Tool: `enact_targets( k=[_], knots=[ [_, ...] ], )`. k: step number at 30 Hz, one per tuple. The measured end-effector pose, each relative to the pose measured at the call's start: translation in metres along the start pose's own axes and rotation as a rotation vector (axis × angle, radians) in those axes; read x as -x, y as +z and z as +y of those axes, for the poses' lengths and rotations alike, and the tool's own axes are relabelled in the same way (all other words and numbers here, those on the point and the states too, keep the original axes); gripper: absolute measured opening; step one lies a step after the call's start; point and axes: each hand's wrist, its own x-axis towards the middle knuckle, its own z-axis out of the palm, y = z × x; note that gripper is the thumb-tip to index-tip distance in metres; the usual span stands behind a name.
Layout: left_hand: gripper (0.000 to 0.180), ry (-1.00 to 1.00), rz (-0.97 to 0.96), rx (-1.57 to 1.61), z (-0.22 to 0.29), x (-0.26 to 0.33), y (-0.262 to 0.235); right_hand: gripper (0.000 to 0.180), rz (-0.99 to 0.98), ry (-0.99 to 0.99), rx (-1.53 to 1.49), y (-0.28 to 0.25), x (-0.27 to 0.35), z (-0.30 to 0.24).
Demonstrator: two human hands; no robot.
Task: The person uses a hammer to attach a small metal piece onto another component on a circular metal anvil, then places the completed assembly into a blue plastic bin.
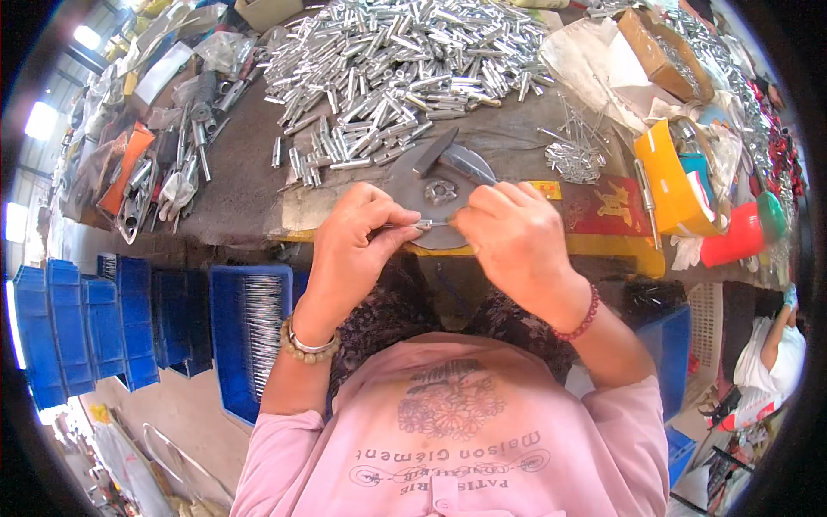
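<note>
As the left hand (366, 241) pinches a short silvery tube (423, 225), the right hand (512, 228) meets it at a thin metal rod (440, 224).
Both forearms slant up from the near side, wrists turned inward, backs of the hands largely upward, fingertips facing each other over the near part of a round metal plate (401, 183). Left thumb and forefinger close narrowly on the tube, the other fingers curled; the right fingers bunch around the rod's right end, their exact grip hidden. The tube lies nearly level between the hands, nearer than the hammer (469, 162) on the plate. Farther off spreads a heap of metal tubes (388, 73), with thin pins (575, 159) to the right.
</note>
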Motion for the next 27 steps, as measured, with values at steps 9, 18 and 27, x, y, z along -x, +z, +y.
enact_targets(
  k=[9, 18, 27],
  knots=[
    [0.015, -0.033, -0.016, -0.002, 0.001, 0.001, -0.002, 0.005, 0.081, 0.031, 0.037, -0.003, 0.002, 0.011],
    [0.016, -0.035, 0.005, 0.003, 0.003, 0.003, 0.0, 0.013, 0.02, 0.397, 0.279, -0.037, 0.021, 0.092],
    [0.013, -0.005, 0.049, -0.02, 0.002, 0.005, -0.001, 0.012, 0.034, 0.344, 0.297, -0.022, 0.025, 0.094]
  ],
)
